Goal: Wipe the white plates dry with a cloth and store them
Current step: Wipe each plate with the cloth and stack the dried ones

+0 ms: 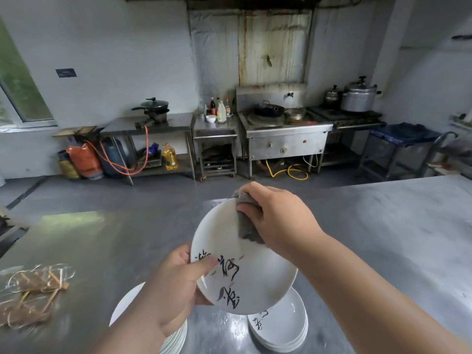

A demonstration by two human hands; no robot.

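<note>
A white plate (258,282) with black brush lettering is tilted up above the steel table (107,251). My left hand (173,284) grips its lower left rim, thumb on the face. My right hand (275,215) holds a grey cloth (247,226) and presses it against the plate's upper part. Below, a stack of white plates (283,325) lies on the table at the right. Another stack of white plates (173,338) sits at the left, partly hidden by my left arm.
A clear plastic bag of brown sticks (33,295) lies at the table's left edge. Across the floor stand a steel wok stove (286,134), a counter with bottles (219,111), a gas cylinder (115,154) and a pressure cooker (357,95).
</note>
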